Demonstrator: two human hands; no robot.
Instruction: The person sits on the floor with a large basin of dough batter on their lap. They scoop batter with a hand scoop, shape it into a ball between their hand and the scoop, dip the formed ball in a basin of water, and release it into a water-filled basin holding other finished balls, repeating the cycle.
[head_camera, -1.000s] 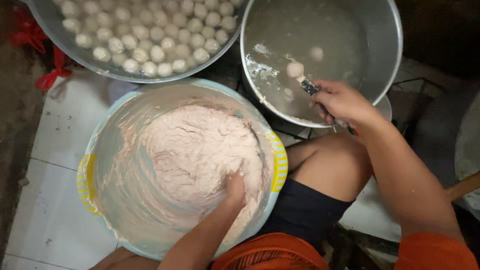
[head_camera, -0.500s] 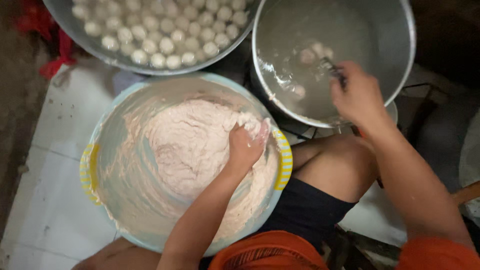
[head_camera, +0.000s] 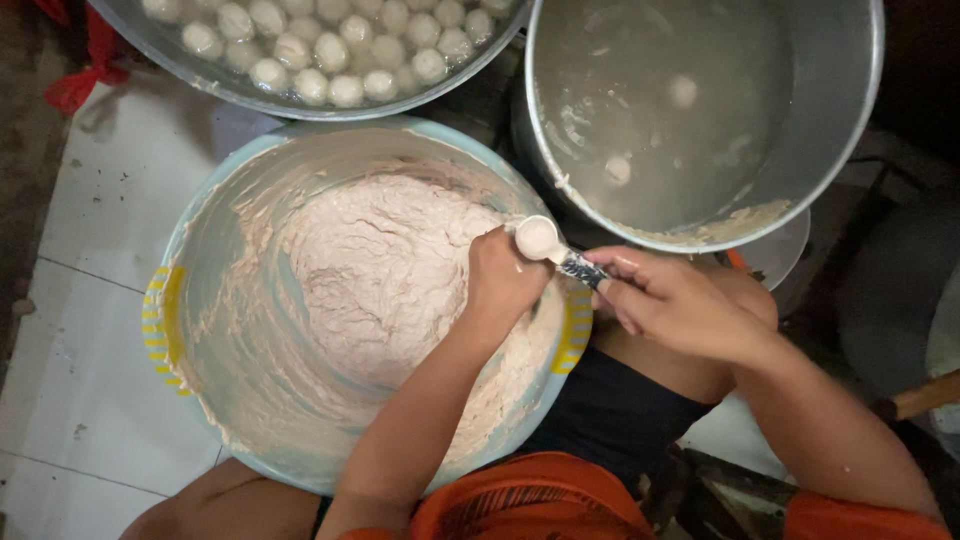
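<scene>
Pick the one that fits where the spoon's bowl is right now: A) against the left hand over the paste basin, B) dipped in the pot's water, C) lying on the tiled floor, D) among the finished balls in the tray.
A: the spoon, held by the right hand, meets the left hand above the paste basin.

Basin of paste sits centre. Behind it, left, a pan holds balls; behind right, a pot holds liquid. Spoon lies over the basin's right rim, between both hands.
</scene>
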